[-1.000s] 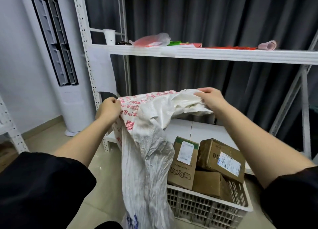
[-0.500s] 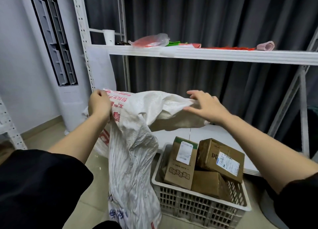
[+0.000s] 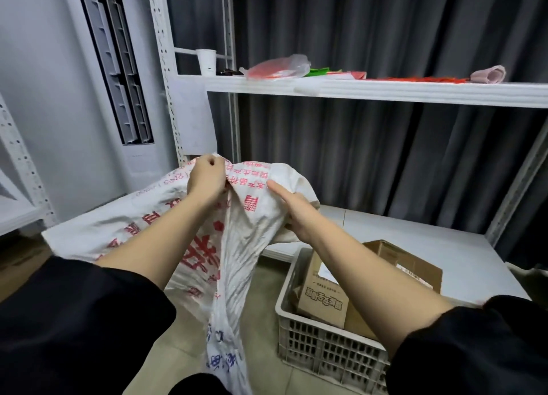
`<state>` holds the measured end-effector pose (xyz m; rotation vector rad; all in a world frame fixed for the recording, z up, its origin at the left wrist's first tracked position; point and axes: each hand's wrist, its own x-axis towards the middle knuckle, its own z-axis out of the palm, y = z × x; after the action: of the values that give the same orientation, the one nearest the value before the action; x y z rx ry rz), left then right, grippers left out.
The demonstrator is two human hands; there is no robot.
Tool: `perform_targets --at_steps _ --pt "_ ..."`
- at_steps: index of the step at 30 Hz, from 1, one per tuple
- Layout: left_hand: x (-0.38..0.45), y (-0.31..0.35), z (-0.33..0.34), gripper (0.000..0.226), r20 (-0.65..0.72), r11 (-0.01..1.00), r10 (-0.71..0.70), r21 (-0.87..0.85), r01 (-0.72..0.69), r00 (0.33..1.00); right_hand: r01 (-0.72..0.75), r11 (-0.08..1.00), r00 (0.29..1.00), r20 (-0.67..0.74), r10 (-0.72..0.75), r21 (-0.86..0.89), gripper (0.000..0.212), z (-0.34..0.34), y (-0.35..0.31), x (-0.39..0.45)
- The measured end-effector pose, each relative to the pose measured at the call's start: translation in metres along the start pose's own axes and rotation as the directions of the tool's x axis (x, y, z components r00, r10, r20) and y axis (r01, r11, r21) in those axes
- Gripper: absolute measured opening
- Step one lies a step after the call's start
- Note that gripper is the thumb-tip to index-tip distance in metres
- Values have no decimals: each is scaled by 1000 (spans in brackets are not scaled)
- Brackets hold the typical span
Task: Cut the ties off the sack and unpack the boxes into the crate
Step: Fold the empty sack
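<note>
A limp white woven sack (image 3: pixel 237 264) with red and blue print hangs in front of me, its top bunched between my hands. My left hand (image 3: pixel 206 179) grips the upper edge of the sack in a fist. My right hand (image 3: pixel 292 209) holds a fold of the sack just to the right, thumb stretched along the cloth and fingers tucked under it. A grey plastic crate (image 3: pixel 326 353) stands on the floor at lower right. Brown cardboard boxes (image 3: pixel 321 295) with labels sit inside it, partly hidden by my right forearm.
A white metal rack stands behind, its upper shelf (image 3: pixel 370 90) carrying a paper cup (image 3: pixel 206 62), a plastic bag and red scraps. The low white shelf board (image 3: pixel 415 240) lies behind the crate. A tall white air conditioner (image 3: pixel 118 98) stands at left, dark curtains at the back.
My right hand has come left and down from the sack's far corner to grip a fold close to my left hand. The sack has swung left and bunched together, away from the crate.
</note>
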<state>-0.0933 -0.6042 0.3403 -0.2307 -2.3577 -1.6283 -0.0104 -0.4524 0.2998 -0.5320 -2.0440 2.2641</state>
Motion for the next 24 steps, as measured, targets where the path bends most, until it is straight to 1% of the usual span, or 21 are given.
perform_targets --at_steps 2,3,4,5,6,8,10,11,12,14,15,16,17,19,20,21,22,23,24 --pt "-5 0 0 34 38 999 36 -41 -35 999 51 998 993 -108 -46 42 86 -1 1 18" --pt "-7 -2 -1 37 51 996 62 -61 -59 997 70 996 985 -160 -60 54 78 -4 1 26" --pt "-10 -5 -3 40 40 994 107 -33 -106 993 97 994 975 -206 -83 56 79 -15 5 46" --pt "-14 -8 -8 40 11 983 177 57 -177 984 134 989 965 -236 -115 67 81 -24 7 57" --pt "-18 -12 -14 35 -31 959 250 150 -242 968 150 986 954 -273 -124 75 80 -31 3 59" --pt "-23 -25 -22 24 -104 897 390 269 -351 915 177 979 907 -402 -123 99 68 -36 -15 37" --pt "-27 -40 -28 26 -137 853 431 383 -354 892 215 971 864 -484 -139 106 50 -51 -28 22" --pt "-28 -48 -30 29 -147 846 409 429 -315 900 223 968 845 -517 -135 113 45 -58 -33 15" --pt "-29 -56 -32 33 -168 849 367 463 -256 915 194 972 832 -547 -92 131 42 -65 -37 9" --pt "-31 -71 -31 43 -239 879 230 468 -95 943 154 950 834 -551 21 270 40 -78 -43 -1" --pt "-31 -76 -31 50 -280 899 122 438 14 952 155 930 837 -544 54 332 41 -84 -46 -5" --pt "-30 -83 -29 59 -295 914 -15 384 133 955 167 914 832 -550 70 369 47 -89 -49 -5" --pt "-30 -88 -26 68 -275 914 -173 312 258 946 182 905 823 -564 74 384 56 -95 -51 -2" --pt "-29 -102 -19 83 -190 870 -445 138 473 875 218 880 829 -555 62 423 67 -114 -51 12" --pt "-31 -109 -16 86 -126 839 -535 32 543 835 225 865 845 -532 56 448 69 -120 -52 17" --pt "-34 -113 -13 88 -41 805 -593 -63 590 804 217 863 870 -491 41 456 65 -117 -57 8" --pt "-38 -118 -10 87 63 772 -619 -140 621 783 215 856 866 -497 55 469 57 -116 -61 1" --pt "-41 -122 -6 83 159 749 -616 -185 636 771 201 865 854 -515 75 459 47 -116 -66 -5" --pt "-42 -126 -1 77 223 732 -604 -224 644 765 194 866 859 -507 76 460 39 -117 -70 -10"
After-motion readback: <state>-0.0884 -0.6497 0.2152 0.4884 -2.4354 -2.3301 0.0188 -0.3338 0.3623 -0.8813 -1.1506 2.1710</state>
